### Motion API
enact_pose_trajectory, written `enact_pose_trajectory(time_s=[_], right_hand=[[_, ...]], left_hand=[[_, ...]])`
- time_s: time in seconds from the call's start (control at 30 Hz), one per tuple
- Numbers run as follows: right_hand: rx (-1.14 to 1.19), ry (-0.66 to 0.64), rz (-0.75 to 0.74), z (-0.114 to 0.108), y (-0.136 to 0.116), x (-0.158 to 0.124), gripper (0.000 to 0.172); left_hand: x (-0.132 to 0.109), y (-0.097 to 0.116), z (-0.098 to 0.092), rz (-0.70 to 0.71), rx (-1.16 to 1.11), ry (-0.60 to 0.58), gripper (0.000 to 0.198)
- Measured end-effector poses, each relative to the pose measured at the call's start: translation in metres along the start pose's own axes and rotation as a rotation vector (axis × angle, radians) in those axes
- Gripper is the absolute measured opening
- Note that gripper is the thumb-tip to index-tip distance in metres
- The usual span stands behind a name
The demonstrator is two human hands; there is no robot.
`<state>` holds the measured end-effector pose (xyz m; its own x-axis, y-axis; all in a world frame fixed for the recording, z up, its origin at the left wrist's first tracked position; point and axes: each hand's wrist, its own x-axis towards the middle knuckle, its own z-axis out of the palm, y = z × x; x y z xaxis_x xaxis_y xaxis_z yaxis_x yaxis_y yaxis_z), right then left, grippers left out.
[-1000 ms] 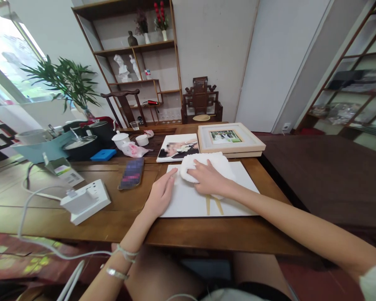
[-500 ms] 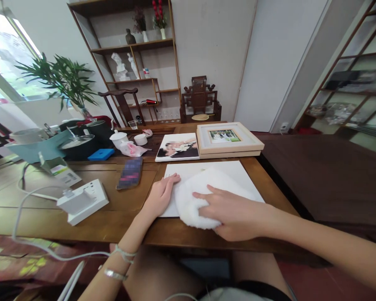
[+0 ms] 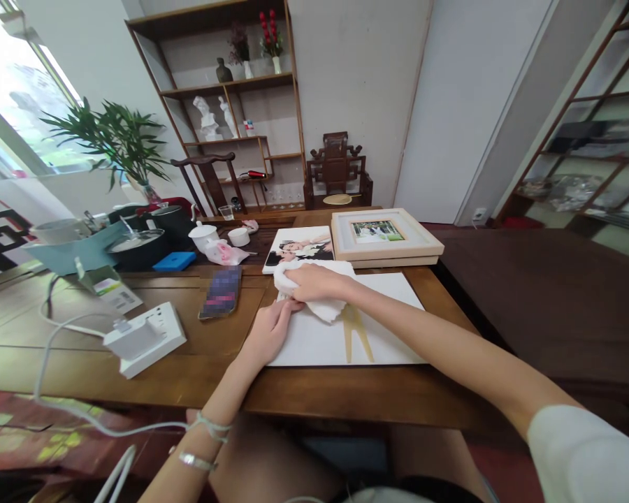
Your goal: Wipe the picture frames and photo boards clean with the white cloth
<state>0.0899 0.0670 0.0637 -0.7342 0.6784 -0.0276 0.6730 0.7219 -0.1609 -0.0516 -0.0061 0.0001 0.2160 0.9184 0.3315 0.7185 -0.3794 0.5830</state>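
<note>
A white board [image 3: 314, 344] with a tan pattern of two slanting strips [image 3: 357, 337] lies flat on the wooden table. My left hand [image 3: 273, 330] rests on its left edge, palm down with fingers stretched out, holding nothing. My right hand [image 3: 317, 283] presses on a white fluffy cloth [image 3: 329, 309], fingers curled into it, at the board's upper left. The cloth is bunched and reaches the board's far edge, near a photo panel [image 3: 300, 244]. My right forearm crosses over the board's right half and hides part of it.
Behind the board, at right, lie stacked wooden photo frames [image 3: 424, 241]. Leftward are a phone [image 3: 221, 292], a power strip [image 3: 162, 335] with a cable, a blue box [image 3: 175, 261], a white teapot [image 3: 203, 235] and black pots. The table's front edge is close to my lap.
My right hand and the cloth have moved away from me and to the left, uncovering the tan strips. The cloth is more bunched. My left hand stays on the board's left edge.
</note>
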Motion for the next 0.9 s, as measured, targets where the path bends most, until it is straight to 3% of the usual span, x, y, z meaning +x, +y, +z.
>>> enact_pose_trajectory(time_s=[0.13,0.4,0.57,0.67,0.8,0.9], right_hand=[[-0.012,0.01,0.063,-0.001,0.009,-0.02,0.026],[-0.046,0.059,0.257,0.003,0.077,-0.112,0.016],[-0.066,0.119,0.301,0.015,0.089,-0.144,0.007],[-0.125,0.263,0.334,0.016,0.093,-0.16,0.006],[-0.239,0.528,0.424,0.002,0.097,-0.189,0.014],[-0.373,0.675,0.403,-0.007,0.09,-0.205,0.014]], left_hand=[[0.001,0.0,0.001,-0.009,-0.037,-0.005,0.044],[0.001,0.002,0.003,-0.004,-0.047,-0.013,0.044],[0.001,0.002,0.003,0.007,-0.046,0.0,0.043],[0.001,0.002,0.003,0.002,-0.052,0.0,0.043],[0.002,0.001,0.004,-0.005,-0.047,-0.004,0.044],[0.002,0.001,0.004,-0.001,-0.035,-0.007,0.043]])
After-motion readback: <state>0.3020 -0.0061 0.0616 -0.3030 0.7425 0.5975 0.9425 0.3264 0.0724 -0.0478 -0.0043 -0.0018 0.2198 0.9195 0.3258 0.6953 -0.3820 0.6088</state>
